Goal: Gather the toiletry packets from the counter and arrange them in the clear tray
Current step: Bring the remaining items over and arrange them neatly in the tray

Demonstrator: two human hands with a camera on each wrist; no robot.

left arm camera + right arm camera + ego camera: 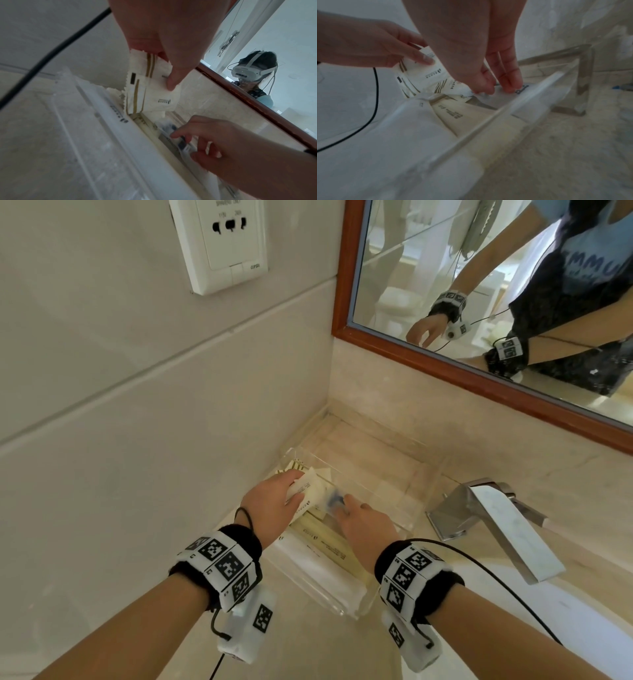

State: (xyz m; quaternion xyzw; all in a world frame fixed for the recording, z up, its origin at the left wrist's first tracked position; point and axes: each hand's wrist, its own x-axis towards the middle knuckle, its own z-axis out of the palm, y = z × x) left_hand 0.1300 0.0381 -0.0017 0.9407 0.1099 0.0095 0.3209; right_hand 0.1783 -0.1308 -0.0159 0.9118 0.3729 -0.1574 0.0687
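While my left hand (274, 496) pinches white packets (310, 487) over the tray (424, 470), my right hand (364, 523) pinches a blue-printed packet (332, 501) inside, tap (493, 518) just right, mirror (479, 302) behind.

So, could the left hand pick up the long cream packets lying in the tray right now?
Probably not: the left hand already holds small white packets, though the cream packets lie uncovered just below.

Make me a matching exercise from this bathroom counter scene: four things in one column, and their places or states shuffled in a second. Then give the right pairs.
1. left hand
2. right hand
3. clear tray
4. faucet

A. on the counter in the corner, packets inside
B. pinches a clear packet with blue inside, in the tray
C. metal, to the right of the tray
D. grips white packets with gold stripes

Pairs: 1-D, 2-B, 3-A, 4-C
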